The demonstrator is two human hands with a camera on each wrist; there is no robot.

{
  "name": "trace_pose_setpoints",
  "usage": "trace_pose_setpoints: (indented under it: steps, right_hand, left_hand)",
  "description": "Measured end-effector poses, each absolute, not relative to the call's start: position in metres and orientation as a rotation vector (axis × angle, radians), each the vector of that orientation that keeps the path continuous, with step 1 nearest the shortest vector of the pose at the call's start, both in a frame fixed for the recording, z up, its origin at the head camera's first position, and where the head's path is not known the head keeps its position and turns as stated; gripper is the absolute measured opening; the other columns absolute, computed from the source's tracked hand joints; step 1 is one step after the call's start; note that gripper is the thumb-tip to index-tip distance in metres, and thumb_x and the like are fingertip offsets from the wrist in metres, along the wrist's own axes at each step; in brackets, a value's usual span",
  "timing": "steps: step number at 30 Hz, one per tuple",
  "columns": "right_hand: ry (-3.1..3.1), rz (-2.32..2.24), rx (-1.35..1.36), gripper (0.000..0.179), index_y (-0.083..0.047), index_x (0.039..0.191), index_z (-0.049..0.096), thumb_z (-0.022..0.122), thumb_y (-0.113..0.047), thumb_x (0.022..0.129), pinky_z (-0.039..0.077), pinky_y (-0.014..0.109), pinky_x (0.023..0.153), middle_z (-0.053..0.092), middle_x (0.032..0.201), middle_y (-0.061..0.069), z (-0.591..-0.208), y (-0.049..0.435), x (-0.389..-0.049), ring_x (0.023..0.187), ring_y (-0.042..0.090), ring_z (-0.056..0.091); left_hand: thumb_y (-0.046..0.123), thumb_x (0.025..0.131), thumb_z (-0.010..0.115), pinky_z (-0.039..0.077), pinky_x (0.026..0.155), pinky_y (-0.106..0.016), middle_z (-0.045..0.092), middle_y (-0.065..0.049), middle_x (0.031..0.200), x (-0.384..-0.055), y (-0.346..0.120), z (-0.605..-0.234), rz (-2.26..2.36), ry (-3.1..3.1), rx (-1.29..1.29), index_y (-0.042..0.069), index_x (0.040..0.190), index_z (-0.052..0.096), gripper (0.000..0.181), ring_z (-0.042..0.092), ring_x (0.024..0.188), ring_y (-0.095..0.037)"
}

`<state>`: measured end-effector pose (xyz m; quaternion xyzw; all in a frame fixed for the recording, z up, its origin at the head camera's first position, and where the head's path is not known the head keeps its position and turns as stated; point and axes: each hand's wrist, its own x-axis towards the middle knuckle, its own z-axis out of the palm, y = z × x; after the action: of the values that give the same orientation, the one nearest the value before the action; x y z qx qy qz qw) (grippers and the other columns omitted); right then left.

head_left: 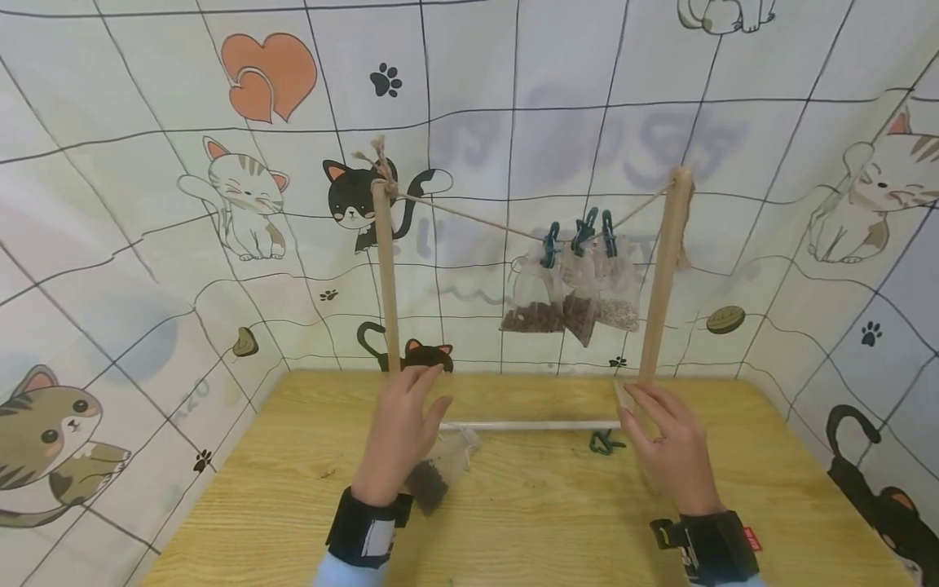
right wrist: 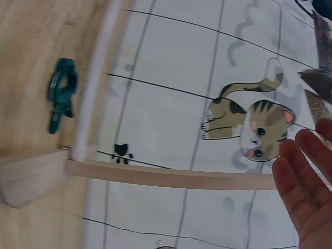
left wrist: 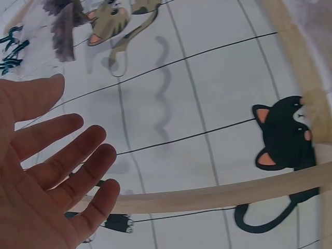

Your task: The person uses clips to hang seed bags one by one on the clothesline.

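Observation:
A wooden stand has a left post (head_left: 386,277), a right post (head_left: 663,281) and a string (head_left: 469,222) tied between them. Three green clips (head_left: 584,231) on the string hold clear bags (head_left: 532,297) with dark or pale grainy contents. My left hand (head_left: 402,436), fingers apart and holding nothing, overlaps the foot of the left post in the head view. Partly behind it, a clear bag with dark contents (head_left: 433,481) lies on the table. My right hand (head_left: 675,444) is near the right post's foot (right wrist: 33,176), its fingers loosely extended with nothing in them.
A white crossbar (head_left: 535,425) joins the posts low down, just above the wooden table (head_left: 543,522). One loose green clip (head_left: 605,443) lies in front of the bar, toward the right. Behind the stand hangs a white sheet (head_left: 469,73) printed with cats and grid lines.

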<state>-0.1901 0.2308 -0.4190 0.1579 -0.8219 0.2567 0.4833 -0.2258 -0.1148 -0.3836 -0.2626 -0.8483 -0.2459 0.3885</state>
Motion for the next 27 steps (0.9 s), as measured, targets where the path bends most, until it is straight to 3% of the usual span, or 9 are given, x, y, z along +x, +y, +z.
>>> trace_pose_setpoints:
  steps: [5, 9, 13, 21, 27]
  right_hand:
    - [-2.080, 0.622, 0.323, 0.039, -0.006, 0.112, 0.066, 0.073, -0.011, 0.074, 0.050, 0.038, 0.079, 0.064, 0.106, 0.010, -0.440, 0.233, -0.186, 0.099, 0.028, 0.060]
    - [-2.079, 0.636, 0.314, 0.040, -0.005, 0.110, 0.066, 0.074, -0.008, 0.071, 0.051, 0.041, 0.072, 0.064, 0.104, 0.011, -0.456, 0.232, -0.183, 0.095, 0.029, 0.060]
    - [-2.087, 0.660, 0.316, 0.038, -0.004, 0.109, 0.066, 0.073, -0.006, 0.072, 0.052, 0.039, 0.067, 0.064, 0.102, 0.012, -0.468, 0.231, -0.182, 0.086, 0.026, 0.063]
    - [-2.155, 0.685, 0.281, 0.034, -0.006, 0.109, 0.067, 0.070, -0.007, 0.076, 0.051, 0.022, 0.064, 0.065, 0.106, 0.009, -0.482, 0.229, -0.182, 0.081, 0.019, 0.062]
    - [-2.194, 0.705, 0.256, 0.035, -0.005, 0.110, 0.066, 0.070, -0.003, 0.075, 0.052, 0.029, 0.059, 0.064, 0.108, 0.012, -0.489, 0.230, -0.184, 0.079, 0.020, 0.063]
  left_hand:
    - [0.019, 0.080, 0.070, 0.043, 0.086, -0.044, 0.061, -0.012, 0.108, -0.227, -0.114, -0.405, -0.605, -2.184, -0.660, 0.006, 0.120, 0.060, 0.044, 0.056, 0.100, -0.030]
    - [0.020, 0.079, 0.071, 0.045, 0.081, -0.041, 0.060, -0.012, 0.107, -0.226, -0.114, -0.416, -0.621, -2.210, -0.656, 0.005, 0.118, 0.061, 0.043, 0.056, 0.097, -0.028]
    - [0.021, 0.080, 0.070, 0.046, 0.080, -0.038, 0.060, -0.010, 0.106, -0.226, -0.114, -0.420, -0.632, -2.225, -0.656, 0.006, 0.118, 0.061, 0.042, 0.056, 0.096, -0.027]
    - [0.021, 0.080, 0.071, 0.046, 0.079, -0.038, 0.060, -0.009, 0.106, -0.227, -0.117, -0.424, -0.623, -2.285, -0.612, 0.006, 0.118, 0.061, 0.042, 0.057, 0.095, -0.026]
    - [0.017, 0.078, 0.073, 0.050, 0.077, -0.036, 0.060, -0.012, 0.104, -0.236, -0.112, -0.438, -0.575, -2.325, -0.606, 0.005, 0.115, 0.062, 0.040, 0.058, 0.093, -0.026]
